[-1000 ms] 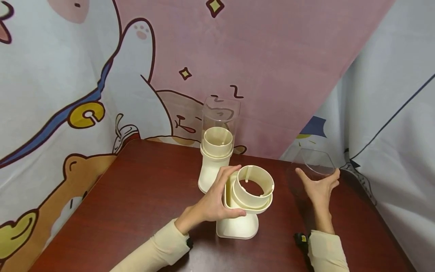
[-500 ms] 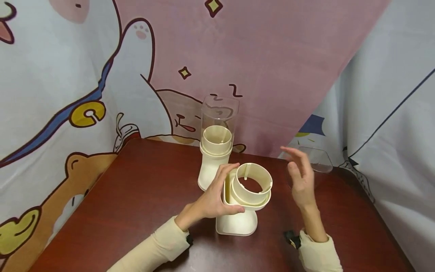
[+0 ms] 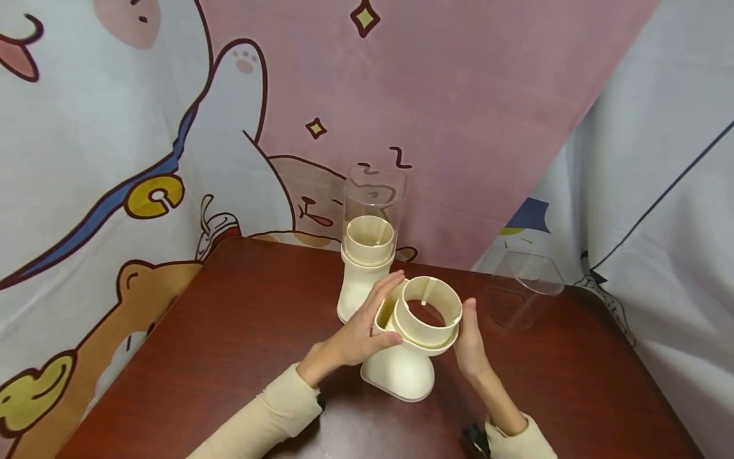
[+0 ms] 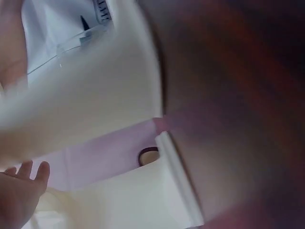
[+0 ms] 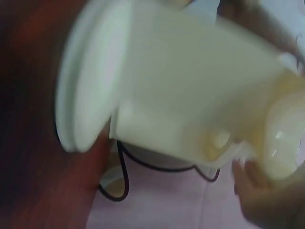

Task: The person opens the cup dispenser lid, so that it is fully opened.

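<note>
A cream plastic stand [image 3: 398,371] with a flared foot and a round collar is in the middle of the head view, tilted over the table. My left hand [image 3: 357,338] grips its upper left rim, thumb on the near side and fingers on the far side. At the right of the collar, my right hand [image 3: 471,347] holds it, thumb upright against the wall; its fingers [image 5: 245,183] reach the far side in the right wrist view. Behind stands a similar cream stand [image 3: 357,290] with a clear tube [image 3: 374,191] on top. Both wrist views are blurred.
A clear plastic container [image 3: 524,290] stands at the back right of the brown table [image 3: 258,306], near its far edge. Printed curtains [image 3: 459,127] hang close behind the table and along both sides.
My right hand has left the clear container, moved left and taken hold of the stand's collar. My left hand has kept its grip while the stand's foot has turned and tilted slightly.
</note>
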### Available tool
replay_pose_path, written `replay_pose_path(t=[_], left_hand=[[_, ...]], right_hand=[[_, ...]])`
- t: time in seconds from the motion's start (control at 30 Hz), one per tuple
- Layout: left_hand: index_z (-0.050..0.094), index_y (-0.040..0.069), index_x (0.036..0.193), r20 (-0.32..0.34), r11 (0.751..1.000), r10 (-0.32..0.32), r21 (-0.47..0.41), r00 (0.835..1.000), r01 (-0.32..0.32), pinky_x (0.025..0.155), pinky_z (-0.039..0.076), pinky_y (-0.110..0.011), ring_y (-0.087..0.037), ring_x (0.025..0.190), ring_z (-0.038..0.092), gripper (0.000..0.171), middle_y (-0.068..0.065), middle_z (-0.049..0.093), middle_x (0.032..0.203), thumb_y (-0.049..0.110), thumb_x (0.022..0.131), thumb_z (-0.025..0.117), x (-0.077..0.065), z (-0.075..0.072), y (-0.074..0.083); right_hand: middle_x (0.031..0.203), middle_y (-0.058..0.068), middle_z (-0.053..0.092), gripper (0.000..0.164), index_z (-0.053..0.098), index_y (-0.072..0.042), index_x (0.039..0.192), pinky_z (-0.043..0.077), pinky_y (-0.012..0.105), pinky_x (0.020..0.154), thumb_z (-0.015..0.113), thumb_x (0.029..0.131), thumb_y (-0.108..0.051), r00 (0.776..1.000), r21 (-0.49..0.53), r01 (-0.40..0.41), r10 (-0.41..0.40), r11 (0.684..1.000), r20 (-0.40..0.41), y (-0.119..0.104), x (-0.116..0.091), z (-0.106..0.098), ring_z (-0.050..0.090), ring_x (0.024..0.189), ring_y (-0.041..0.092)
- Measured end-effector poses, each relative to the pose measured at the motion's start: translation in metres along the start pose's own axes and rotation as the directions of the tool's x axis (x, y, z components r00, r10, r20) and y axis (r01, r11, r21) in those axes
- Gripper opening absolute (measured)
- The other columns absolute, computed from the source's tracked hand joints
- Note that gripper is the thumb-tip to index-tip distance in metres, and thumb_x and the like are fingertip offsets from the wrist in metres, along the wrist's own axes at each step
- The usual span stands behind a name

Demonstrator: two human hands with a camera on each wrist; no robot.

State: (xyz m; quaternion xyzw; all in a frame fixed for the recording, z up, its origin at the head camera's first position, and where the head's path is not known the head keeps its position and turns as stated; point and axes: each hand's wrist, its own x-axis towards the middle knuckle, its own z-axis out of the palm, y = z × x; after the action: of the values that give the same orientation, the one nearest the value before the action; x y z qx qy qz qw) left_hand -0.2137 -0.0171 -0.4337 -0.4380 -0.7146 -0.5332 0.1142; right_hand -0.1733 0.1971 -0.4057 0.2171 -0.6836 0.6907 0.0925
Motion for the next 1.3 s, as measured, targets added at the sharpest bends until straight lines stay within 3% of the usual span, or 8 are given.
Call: replay_pose_path(t=[0.17, 0.37, 0.47, 0.63, 0.8, 1.0, 1.2, 1.3], left_hand=[[0.025, 0.011, 0.158, -0.066, 0.999, -0.030, -0.016, 0.997, 0.029, 0.123, 0.021, -0.042, -0.025, 0.151, 0.023, 0.076, -0.011, 0.022, 0.163, 0.060, 0.102, 0.039, -0.003, -0.004, -0.004], [0.021, 0.010, 0.158, -0.288, 0.989, -0.085, 0.089, 0.954, 0.115, 0.122, 0.025, -0.042, -0.026, 0.149, 0.028, 0.065, -0.012, 0.027, 0.161, 0.037, 0.104, 0.045, -0.001, 0.001, 0.034], [0.019, 0.007, 0.159, -0.332, 0.961, -0.186, 0.136, 0.925, 0.242, 0.123, 0.020, -0.051, -0.027, 0.153, 0.020, 0.071, -0.013, 0.022, 0.164, 0.045, 0.104, 0.044, 0.005, 0.014, 0.061], [0.016, 0.002, 0.159, -0.237, 0.889, -0.295, 0.288, 0.926, 0.357, 0.122, 0.012, -0.060, -0.032, 0.156, 0.004, 0.105, -0.014, 0.008, 0.168, 0.081, 0.091, 0.025, 0.017, 0.028, 0.069], [0.023, 0.001, 0.157, -0.167, 0.860, -0.296, 0.382, 0.940, 0.339, 0.123, 0.015, -0.054, -0.031, 0.155, 0.010, 0.120, -0.014, 0.019, 0.166, 0.092, 0.080, 0.013, 0.038, 0.023, 0.053], [0.029, 0.001, 0.155, -0.029, 0.879, -0.276, 0.397, 0.961, 0.265, 0.124, 0.019, -0.046, -0.026, 0.155, 0.013, 0.127, -0.013, 0.029, 0.163, 0.095, 0.075, 0.002, 0.061, 0.022, 0.036], [0.031, 0.002, 0.155, 0.038, 0.946, -0.237, 0.238, 0.971, 0.222, 0.125, 0.015, -0.043, -0.023, 0.156, 0.010, 0.123, -0.010, 0.028, 0.164, 0.087, 0.078, -0.014, 0.087, 0.030, 0.015], [0.031, 0.002, 0.155, 0.052, 0.952, -0.221, 0.226, 0.974, 0.205, 0.126, 0.014, -0.043, -0.025, 0.156, 0.011, 0.121, -0.011, 0.029, 0.164, 0.084, 0.080, -0.016, 0.101, 0.035, 0.004]], right_hand=[[0.129, -0.006, 0.062, 0.071, 0.045, 0.017, 0.138, 0.036, 0.011, 0.106, 0.010, 0.110, -0.038, 0.993, -0.211, 0.020, -0.044, 0.977, -0.113, -0.005, -0.008, 0.009, 0.052, 0.123, -0.002], [0.152, 0.021, 0.041, 0.078, 0.035, 0.005, 0.150, 0.024, 0.018, 0.117, 0.013, 0.106, -0.056, 0.973, -0.179, 0.230, -0.225, 0.956, 0.049, -0.006, 0.024, -0.002, 0.036, 0.144, 0.016], [0.154, 0.011, 0.043, 0.087, 0.032, 0.002, 0.153, 0.029, 0.020, 0.115, 0.014, 0.102, -0.066, 0.968, -0.097, 0.216, -0.200, 0.972, 0.152, -0.002, 0.040, -0.011, 0.040, 0.141, 0.014], [0.148, -0.002, 0.052, 0.096, 0.031, 0.008, 0.151, 0.037, 0.017, 0.107, 0.012, 0.099, -0.071, 0.976, -0.039, 0.115, -0.106, 0.993, 0.192, 0.003, 0.033, -0.011, 0.052, 0.129, 0.004], [0.151, 0.018, 0.046, 0.081, 0.036, 0.000, 0.152, 0.029, 0.012, 0.110, 0.009, 0.104, -0.060, 0.996, -0.218, 0.094, -0.092, 0.971, 0.020, -0.001, 0.016, -0.008, 0.045, 0.133, -0.002], [0.153, 0.019, 0.044, 0.070, 0.037, -0.008, 0.154, 0.024, 0.013, 0.113, 0.009, 0.107, -0.051, 0.979, -0.445, 0.017, -0.104, 0.895, -0.173, -0.005, 0.007, -0.014, 0.040, 0.139, 0.010], [0.153, 0.018, 0.046, 0.080, 0.038, -0.012, 0.155, 0.039, 0.063, 0.101, 0.013, 0.101, -0.067, 0.943, -0.616, -0.062, -0.156, 0.785, -0.293, 0.001, 0.009, -0.029, 0.050, 0.129, 0.046], [0.148, 0.020, 0.050, 0.085, 0.039, -0.015, 0.154, 0.039, 0.071, 0.091, 0.013, 0.098, -0.073, 0.926, -0.645, -0.097, -0.169, 0.758, -0.339, 0.007, 0.017, -0.039, 0.054, 0.119, 0.051]])
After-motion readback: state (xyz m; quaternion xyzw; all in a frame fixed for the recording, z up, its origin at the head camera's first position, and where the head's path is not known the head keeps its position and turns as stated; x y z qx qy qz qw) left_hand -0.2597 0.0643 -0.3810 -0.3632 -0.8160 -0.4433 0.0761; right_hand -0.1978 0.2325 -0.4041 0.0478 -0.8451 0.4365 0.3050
